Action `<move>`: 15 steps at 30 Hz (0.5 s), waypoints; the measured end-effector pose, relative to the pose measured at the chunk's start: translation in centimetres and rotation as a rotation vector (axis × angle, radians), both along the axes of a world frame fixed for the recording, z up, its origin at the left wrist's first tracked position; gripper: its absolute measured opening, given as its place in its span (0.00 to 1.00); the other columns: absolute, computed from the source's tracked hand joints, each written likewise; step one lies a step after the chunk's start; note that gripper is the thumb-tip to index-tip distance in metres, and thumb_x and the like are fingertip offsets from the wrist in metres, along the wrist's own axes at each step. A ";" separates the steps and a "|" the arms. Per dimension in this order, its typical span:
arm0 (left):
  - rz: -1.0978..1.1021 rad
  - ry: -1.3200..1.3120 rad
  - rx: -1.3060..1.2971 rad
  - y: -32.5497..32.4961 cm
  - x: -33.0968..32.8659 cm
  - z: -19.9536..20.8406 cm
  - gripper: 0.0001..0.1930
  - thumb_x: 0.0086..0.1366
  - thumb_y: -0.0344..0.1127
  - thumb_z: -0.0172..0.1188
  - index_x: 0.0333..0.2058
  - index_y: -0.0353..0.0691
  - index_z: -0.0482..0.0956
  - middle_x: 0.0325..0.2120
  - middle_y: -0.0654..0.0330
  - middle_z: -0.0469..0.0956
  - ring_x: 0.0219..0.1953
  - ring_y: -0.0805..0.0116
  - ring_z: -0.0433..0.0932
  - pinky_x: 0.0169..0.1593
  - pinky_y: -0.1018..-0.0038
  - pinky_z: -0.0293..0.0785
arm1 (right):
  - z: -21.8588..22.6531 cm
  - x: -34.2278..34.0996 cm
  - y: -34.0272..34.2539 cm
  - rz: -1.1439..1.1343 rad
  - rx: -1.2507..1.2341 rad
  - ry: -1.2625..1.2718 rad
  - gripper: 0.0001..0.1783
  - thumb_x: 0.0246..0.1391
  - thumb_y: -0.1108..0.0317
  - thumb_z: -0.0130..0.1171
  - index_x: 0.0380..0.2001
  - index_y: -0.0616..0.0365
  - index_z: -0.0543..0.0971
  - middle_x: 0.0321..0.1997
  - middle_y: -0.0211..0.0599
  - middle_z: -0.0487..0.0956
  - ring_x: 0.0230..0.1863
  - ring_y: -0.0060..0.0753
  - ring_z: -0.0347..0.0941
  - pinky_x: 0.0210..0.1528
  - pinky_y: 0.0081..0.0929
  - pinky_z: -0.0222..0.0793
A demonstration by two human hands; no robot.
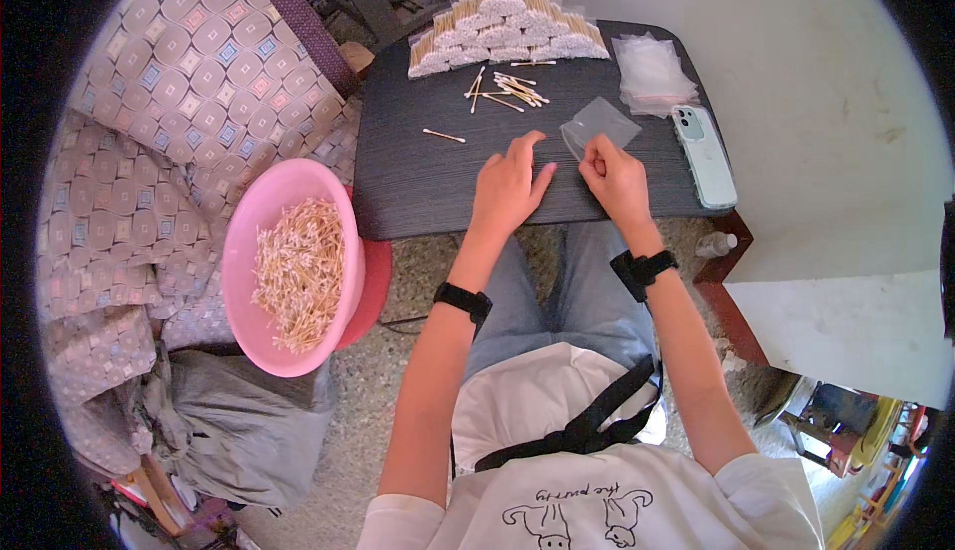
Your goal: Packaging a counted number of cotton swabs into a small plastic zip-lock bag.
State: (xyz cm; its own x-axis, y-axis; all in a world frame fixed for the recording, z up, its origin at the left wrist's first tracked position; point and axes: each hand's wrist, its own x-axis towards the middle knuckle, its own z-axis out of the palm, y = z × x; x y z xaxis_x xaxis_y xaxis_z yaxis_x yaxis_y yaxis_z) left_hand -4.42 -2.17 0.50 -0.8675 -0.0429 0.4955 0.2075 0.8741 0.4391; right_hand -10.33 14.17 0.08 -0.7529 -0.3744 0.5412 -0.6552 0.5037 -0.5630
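My right hand (614, 174) pinches the near edge of a clear plastic bag (605, 124), which lies flat and looks empty on the dark table. To its left, my left hand (510, 184) hovers near the table's front edge, thumb apart from the fingers and nothing in it. Beyond my hands lies a small loose heap of cotton swabs (517, 91). A single cotton swab (444, 136) rests apart, nearer the left side. At the back, filled bags of cotton swabs (497, 28) are stacked in a pyramid.
A stack of clear bags (654, 73) and a pale phone (704, 157) lie along the table's right side. Left of the table, a pink basin (239, 272) full of cotton swabs sits on a red stool (374, 296). A patterned sofa (199, 53) stands left, a wall (826, 122) right.
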 end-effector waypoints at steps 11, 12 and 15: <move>0.081 0.013 0.069 -0.4 -0.1 -0.6 0.17 0.57 0.32 0.56 0.46 0.40 0.67 0.26 0.55 0.73 0.27 0.53 0.74 0.31 0.61 0.69 | 2.1 0.3 -0.8 -0.033 0.058 -0.098 0.09 0.45 0.68 0.60 0.31 0.53 0.72 0.23 0.34 0.73 0.24 0.37 0.72 0.25 0.33 0.67; 0.084 -0.004 0.062 -0.3 0.0 -0.6 0.17 0.57 0.31 0.55 0.45 0.40 0.66 0.31 0.54 0.73 0.27 0.53 0.73 0.32 0.61 0.70 | 2.7 -0.3 -1.0 -0.022 0.057 -0.092 0.09 0.45 0.68 0.60 0.31 0.53 0.72 0.23 0.34 0.73 0.24 0.37 0.72 0.25 0.33 0.67; 0.091 0.015 0.041 -0.1 -0.2 -0.3 0.15 0.56 0.30 0.54 0.43 0.39 0.67 0.34 0.54 0.73 0.27 0.52 0.73 0.34 0.61 0.70 | 4.3 -3.8 -2.3 0.174 0.124 0.027 0.17 0.44 0.66 0.62 0.38 0.58 0.71 0.38 0.45 0.72 0.41 0.46 0.70 0.40 0.38 0.67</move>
State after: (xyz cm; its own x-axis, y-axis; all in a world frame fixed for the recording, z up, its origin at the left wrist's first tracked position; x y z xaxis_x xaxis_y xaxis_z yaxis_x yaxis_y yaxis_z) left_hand -4.63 -2.31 0.17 -0.8515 -0.1418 0.5047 0.1351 0.8709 0.4725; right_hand -14.09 11.86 4.40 -0.6568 -0.5625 0.5022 -0.7525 0.4455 -0.4851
